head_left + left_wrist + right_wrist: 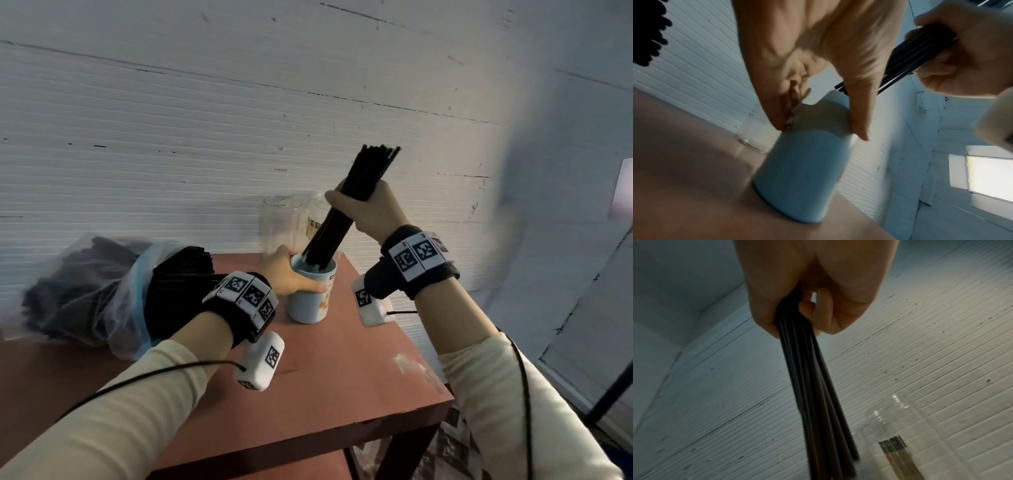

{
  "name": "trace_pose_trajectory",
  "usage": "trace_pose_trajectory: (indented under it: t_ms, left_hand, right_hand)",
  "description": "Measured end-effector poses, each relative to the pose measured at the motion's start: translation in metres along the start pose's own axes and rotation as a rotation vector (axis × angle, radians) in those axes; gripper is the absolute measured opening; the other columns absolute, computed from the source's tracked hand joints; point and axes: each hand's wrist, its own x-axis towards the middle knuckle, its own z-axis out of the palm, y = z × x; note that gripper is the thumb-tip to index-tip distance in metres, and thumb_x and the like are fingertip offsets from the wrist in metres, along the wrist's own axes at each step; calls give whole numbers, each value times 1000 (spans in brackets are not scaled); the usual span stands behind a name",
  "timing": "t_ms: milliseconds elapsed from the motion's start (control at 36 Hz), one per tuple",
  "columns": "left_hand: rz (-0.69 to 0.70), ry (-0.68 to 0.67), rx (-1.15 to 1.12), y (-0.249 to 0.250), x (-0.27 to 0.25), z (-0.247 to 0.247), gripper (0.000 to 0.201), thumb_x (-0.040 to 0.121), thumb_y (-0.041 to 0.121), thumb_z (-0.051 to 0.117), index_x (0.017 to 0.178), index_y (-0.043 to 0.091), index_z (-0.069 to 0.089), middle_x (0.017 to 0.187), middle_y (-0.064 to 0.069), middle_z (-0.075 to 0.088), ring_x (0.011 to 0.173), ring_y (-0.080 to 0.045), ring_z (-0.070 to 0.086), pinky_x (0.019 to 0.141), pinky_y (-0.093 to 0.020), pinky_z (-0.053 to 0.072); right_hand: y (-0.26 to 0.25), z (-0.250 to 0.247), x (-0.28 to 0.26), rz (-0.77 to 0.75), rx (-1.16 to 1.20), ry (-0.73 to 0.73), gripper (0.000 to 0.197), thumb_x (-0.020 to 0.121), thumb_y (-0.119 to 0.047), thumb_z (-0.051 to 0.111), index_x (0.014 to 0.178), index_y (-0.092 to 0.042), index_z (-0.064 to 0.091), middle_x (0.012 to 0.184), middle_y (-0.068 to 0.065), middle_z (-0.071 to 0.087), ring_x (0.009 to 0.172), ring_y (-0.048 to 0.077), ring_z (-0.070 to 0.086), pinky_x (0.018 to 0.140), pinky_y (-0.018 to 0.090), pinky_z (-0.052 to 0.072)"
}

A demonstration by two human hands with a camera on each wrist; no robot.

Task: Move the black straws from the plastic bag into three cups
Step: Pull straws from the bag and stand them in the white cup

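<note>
My right hand (363, 209) grips a bundle of black straws (346, 209) around its middle, tilted, with the lower ends inside a light blue cup (310, 298) on the brown table (342, 394). My left hand (291, 274) wraps the blue cup near its rim; in the left wrist view the fingers (857, 113) curl round the blue cup (803, 175). In the right wrist view my right hand (807, 305) clasps the straws (818, 394). A clear plastic bag (85, 294) full of black straws lies at the left. Two clear cups (279, 219) stand behind the blue one.
The table's right edge and front corner (442, 397) lie close to the blue cup. A white ribbed wall (205, 137) runs right behind the cups. A clear cup with a printed label (920, 443) shows in the right wrist view.
</note>
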Motion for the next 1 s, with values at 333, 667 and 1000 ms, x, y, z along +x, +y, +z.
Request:
trace_pose_trajectory:
  t_ms: [333,667,1000]
  left_hand:
    - [69,-104,-116,6,-21,0,103,38,39,93,127,15,46,124,0,56,112,-18,58,98,-40,51]
    - [111,-81,-119,2,-20,3,72,52,34,94,112,23,54,111,6,60,106,-13,59,95,-34,51]
    - [303,183,-197,6,-63,-37,55,76,23,81,123,28,52,119,5,60,109,-14,62,91,-28,49]
  right_hand:
    - [29,42,-10,324,-303,-357,29,79,-38,72,80,-12,60,72,2,59,63,15,56,61,28,51]
    - [26,30,-15,321,-258,-318,79,71,-60,73,128,-9,56,96,5,72,84,18,70,85,36,57]
    - [1,37,-40,-168,-85,271,36,86,-22,64,119,-12,53,108,3,52,81,16,56,70,17,43]
